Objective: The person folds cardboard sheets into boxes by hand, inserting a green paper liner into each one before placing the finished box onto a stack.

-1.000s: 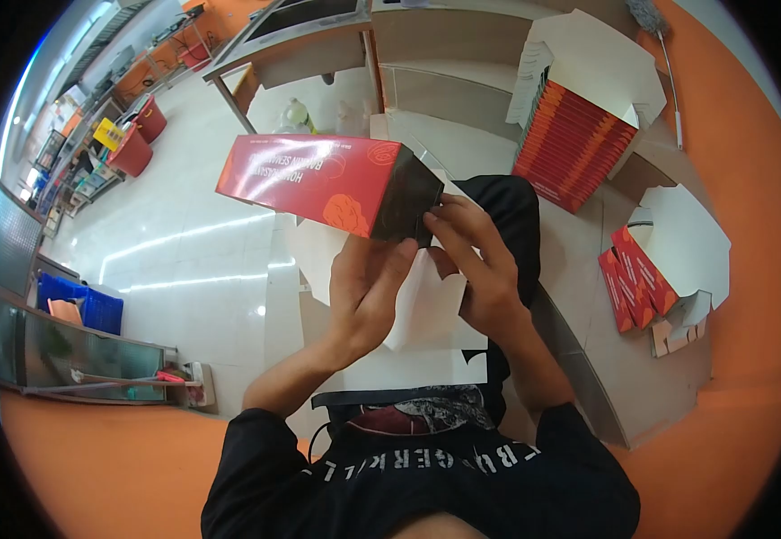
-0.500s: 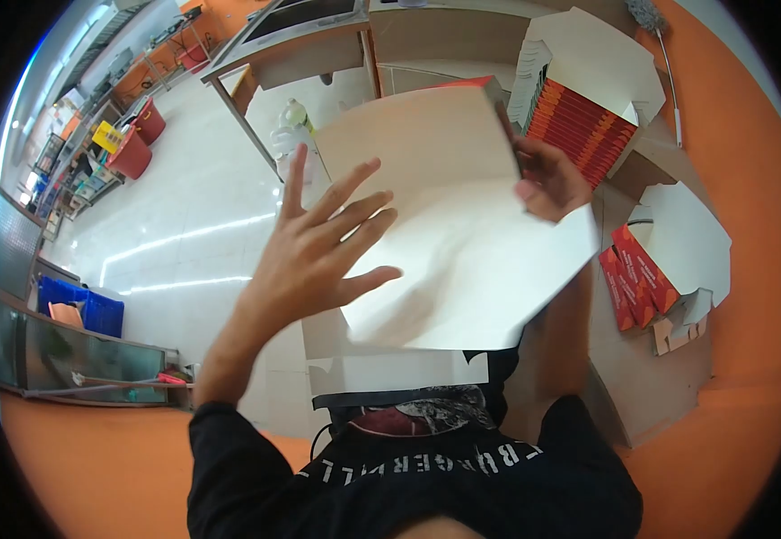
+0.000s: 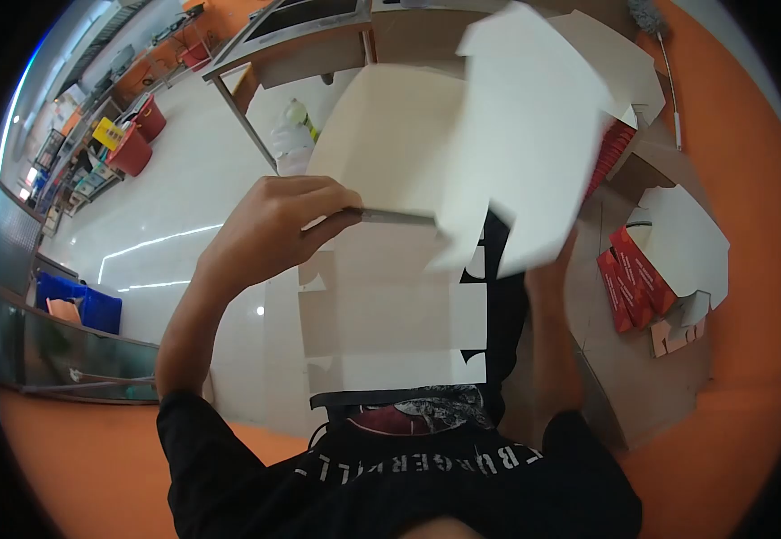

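Observation:
My left hand (image 3: 296,211) pinches the near edge of a beige cardboard sheet (image 3: 399,135) between thumb and fingers. A white cardboard piece (image 3: 525,135) with notched edges stands raised and slightly blurred at the right of that sheet. Behind its lower edge, my right hand (image 3: 554,262) shows only near the wrist; its fingers are hidden. Below both lies a flat, creased cardboard blank (image 3: 395,310) with cut side tabs, over my lap.
Red-and-white folded cartons (image 3: 646,274) lie on cardboard at the right, and a red stack (image 3: 613,148) sits partly hidden behind the white piece. A metal-framed table (image 3: 309,58) stands ahead. A bottle (image 3: 299,114) is beside it. Red buckets (image 3: 132,151) stand farther left.
The white face has swung up and right, uncovering the flat blank. My left hand has gone from spread fingers to a pinch on the edge. My right hand has moved lower, behind the white piece.

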Demonstrator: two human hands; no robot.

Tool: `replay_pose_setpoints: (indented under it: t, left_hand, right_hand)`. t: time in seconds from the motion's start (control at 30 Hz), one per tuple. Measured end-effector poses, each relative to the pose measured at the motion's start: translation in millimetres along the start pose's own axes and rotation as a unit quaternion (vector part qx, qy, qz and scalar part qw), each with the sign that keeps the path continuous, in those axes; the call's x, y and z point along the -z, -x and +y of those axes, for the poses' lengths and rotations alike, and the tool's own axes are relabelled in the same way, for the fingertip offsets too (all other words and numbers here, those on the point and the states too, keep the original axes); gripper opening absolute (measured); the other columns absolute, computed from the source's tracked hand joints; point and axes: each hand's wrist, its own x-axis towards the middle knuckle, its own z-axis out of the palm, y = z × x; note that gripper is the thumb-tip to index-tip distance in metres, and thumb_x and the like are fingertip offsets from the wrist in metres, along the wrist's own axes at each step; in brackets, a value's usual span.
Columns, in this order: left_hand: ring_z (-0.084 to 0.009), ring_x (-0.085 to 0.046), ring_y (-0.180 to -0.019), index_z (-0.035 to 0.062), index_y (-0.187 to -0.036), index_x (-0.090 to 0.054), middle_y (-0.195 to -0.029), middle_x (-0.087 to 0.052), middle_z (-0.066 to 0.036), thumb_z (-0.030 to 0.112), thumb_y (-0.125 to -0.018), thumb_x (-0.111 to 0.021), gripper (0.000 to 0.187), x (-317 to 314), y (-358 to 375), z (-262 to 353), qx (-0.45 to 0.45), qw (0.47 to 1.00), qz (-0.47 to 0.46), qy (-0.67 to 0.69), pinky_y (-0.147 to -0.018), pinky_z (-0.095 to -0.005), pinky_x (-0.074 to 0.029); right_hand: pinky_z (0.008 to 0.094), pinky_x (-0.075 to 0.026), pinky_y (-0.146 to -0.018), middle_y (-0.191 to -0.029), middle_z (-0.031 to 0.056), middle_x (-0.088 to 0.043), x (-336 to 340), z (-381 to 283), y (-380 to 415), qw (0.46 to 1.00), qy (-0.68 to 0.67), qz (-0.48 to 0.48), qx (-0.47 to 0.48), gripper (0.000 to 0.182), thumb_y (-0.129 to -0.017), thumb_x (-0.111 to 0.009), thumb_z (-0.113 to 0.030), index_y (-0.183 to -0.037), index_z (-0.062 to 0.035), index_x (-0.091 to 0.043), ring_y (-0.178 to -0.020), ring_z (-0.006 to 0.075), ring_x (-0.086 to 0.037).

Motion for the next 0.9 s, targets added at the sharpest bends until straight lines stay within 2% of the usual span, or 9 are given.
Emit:
replay_pose_setpoints:
  t: [0.03, 0.07, 0.17, 0.27, 0.47, 0.57, 0.63, 0.87, 0.9]
  left_hand:
    - [-0.0194, -0.068, -0.069, -0.0005, -0.091, -0.066, -0.078, -0.068, -0.01, 0.002, -0.079, -0.07, 0.013, -1, -1, 3, 0.026, 0.999, 0.006, 0.028, -0.062, -0.0303, -0.052]
    - [-0.0187, -0.067, -0.067, -0.0007, -0.092, -0.066, -0.076, -0.067, -0.01, 0.002, -0.079, -0.07, 0.014, -1, -2, 5, 0.052, 0.997, 0.01, 0.056, -0.061, -0.0293, -0.052]
    - [-0.0183, -0.067, -0.065, -0.0005, -0.099, -0.066, -0.076, -0.067, -0.011, 0.0, -0.079, -0.07, 0.02, 1, -7, 7, 0.063, 0.994, -0.013, 0.092, -0.061, -0.0275, -0.051]
    - [-0.0171, -0.067, -0.065, 0.0003, -0.107, -0.067, -0.079, -0.068, -0.011, 0.001, -0.082, -0.067, 0.025, 5, -8, 16, 0.041, 0.993, -0.016, 0.105, -0.061, -0.0266, -0.051]
    - [-0.0146, -0.066, -0.066, 0.0023, -0.114, -0.066, -0.081, -0.07, -0.013, 0.006, -0.087, -0.062, 0.027, -6, -6, 11, 0.081, 0.988, 0.05, 0.126, -0.063, -0.026, -0.051]
    - [-0.0151, -0.066, -0.065, 0.004, -0.112, -0.068, -0.078, -0.07, -0.013, 0.005, -0.086, -0.064, 0.026, -13, -7, 22, 0.176, 0.967, 0.041, 0.18, -0.064, -0.0266, -0.051]
    - [-0.0155, -0.066, -0.064, 0.0056, -0.113, -0.067, -0.075, -0.069, -0.012, 0.006, -0.086, -0.065, 0.027, -17, -8, 23, 0.136, 0.977, 0.058, 0.156, -0.062, -0.0264, -0.051]
    - [-0.0163, -0.065, -0.059, 0.0066, -0.103, -0.058, -0.066, -0.065, -0.006, 0.007, -0.084, -0.069, 0.022, -11, -10, 33, 0.094, 0.987, 0.078, 0.107, -0.056, -0.0257, -0.047]
    - [-0.0206, -0.065, -0.061, 0.007, -0.103, -0.057, -0.068, -0.066, -0.007, 0.009, -0.084, -0.069, 0.022, -12, -10, 33, 0.101, 0.985, 0.08, 0.116, -0.058, -0.0284, -0.048]
  right_hand:
    - [0.0247, -0.049, -0.066, -0.086, 0.0045, -0.06, -5, 0, 16, 1.0, 0.029, -0.005, 0.002, 0.022, -0.099, -0.046, -0.015, -0.107, 0.0025, -0.058, -0.07, 0.0102, -0.058]
    - [0.0238, -0.049, -0.064, -0.089, 0.0071, -0.061, -17, -15, 36, 0.996, -0.004, -0.052, 0.074, 0.019, -0.092, -0.057, -0.007, -0.108, 0.0021, -0.059, -0.068, 0.0103, -0.057]
    - [0.0253, -0.048, -0.064, -0.099, 0.0114, -0.057, -40, -46, 31, 0.931, 0.12, -0.103, 0.328, 0.04, -0.082, -0.066, -0.002, -0.121, -0.0011, -0.057, -0.07, 0.0125, -0.056]
    - [0.0254, -0.047, -0.067, -0.103, 0.0105, -0.05, -58, -65, 17, 0.96, 0.077, -0.097, 0.253, 0.041, -0.082, -0.069, -0.006, -0.121, -0.0042, -0.058, -0.075, 0.014, -0.055]
    - [0.0279, -0.048, -0.07, -0.102, 0.0111, -0.049, -62, -71, 13, 0.95, 0.153, -0.067, 0.264, 0.04, -0.074, -0.075, -0.008, -0.111, -0.0033, -0.062, -0.082, 0.0179, -0.055]
    - [0.0291, -0.048, -0.072, -0.102, 0.0109, -0.048, -68, -73, 22, 0.946, 0.19, 0.001, 0.262, 0.038, -0.071, -0.076, -0.005, -0.107, -0.0032, -0.064, -0.085, 0.0199, -0.054]
    - [0.0299, -0.049, -0.073, -0.102, 0.0106, -0.048, -70, -80, 29, 0.935, 0.235, 0.016, 0.266, 0.039, -0.071, -0.076, -0.003, -0.107, -0.0033, -0.063, -0.087, 0.0213, -0.055]
    - [0.0308, -0.054, -0.075, -0.108, 0.0147, -0.052, -68, -93, 26, 0.916, 0.238, -0.1, 0.307, 0.037, -0.069, -0.078, 0.002, -0.104, -0.0044, -0.068, -0.093, 0.026, -0.06]
    - [0.0301, -0.054, -0.075, -0.108, 0.0147, -0.052, -66, -94, 25, 0.914, 0.235, -0.118, 0.309, 0.037, -0.069, -0.078, 0.001, -0.104, -0.0039, -0.068, -0.092, 0.0259, -0.06]
